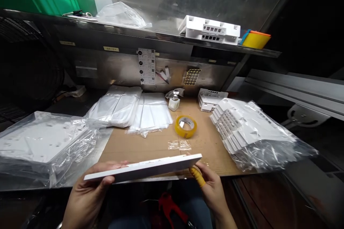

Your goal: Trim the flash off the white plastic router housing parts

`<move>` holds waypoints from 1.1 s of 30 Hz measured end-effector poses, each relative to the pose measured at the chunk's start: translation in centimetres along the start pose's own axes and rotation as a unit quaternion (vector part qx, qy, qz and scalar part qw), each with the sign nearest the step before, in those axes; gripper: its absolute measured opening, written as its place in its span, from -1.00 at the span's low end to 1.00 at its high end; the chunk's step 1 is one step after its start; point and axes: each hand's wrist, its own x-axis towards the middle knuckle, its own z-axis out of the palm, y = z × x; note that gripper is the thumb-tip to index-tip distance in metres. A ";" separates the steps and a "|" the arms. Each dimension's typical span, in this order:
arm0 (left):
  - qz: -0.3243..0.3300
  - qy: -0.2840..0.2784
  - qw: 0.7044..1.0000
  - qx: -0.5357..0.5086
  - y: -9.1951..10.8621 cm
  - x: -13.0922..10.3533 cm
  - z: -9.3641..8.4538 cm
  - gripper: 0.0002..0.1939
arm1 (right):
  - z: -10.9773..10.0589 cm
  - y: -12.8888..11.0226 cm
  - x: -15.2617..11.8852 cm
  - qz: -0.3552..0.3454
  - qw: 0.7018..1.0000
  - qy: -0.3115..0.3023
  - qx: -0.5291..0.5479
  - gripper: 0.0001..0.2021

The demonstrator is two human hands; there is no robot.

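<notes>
A flat white plastic panel (146, 169) is held up nearly edge-on over the front edge of the bench. Its left end is pinched in my left hand (90, 189), thumb on the near side and fingers behind. At the other end my right hand (211, 186) grips the panel's corner; its thumb wears a yellow finger cot (197, 176). The panel's far face is mostly hidden. Beyond it, a roll of clear yellowish tape (185, 127) lies on the cardboard sheet (150, 146).
Bagged white plastic parts lie at left (34, 139) and right (249, 128). Behind are stacks of clear plastic bags (118, 105), a small pump bottle (174, 102) and more white housings (211, 99). A metal shelf (161, 36) spans above. A red air gun (172, 209) hangs below the bench edge.
</notes>
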 end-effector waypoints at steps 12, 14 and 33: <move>0.142 -0.092 0.986 0.001 0.7 -0.5 1.7 -0.92 | -1.0 2.1 1.3 -0.036 0.999 -0.001 -0.037 -0.73; 0.139 -0.097 0.985 0.001 0.8 -0.5 1.9 -0.92 | -1.4 2.7 1.3 -0.057 0.997 0.001 -0.054 -0.74; 0.249 0.074 0.951 0.165 -2.9 -1.1 2.5 -0.66 | -0.8 -1.4 21.8 -0.050 0.867 -0.174 -0.465 -0.68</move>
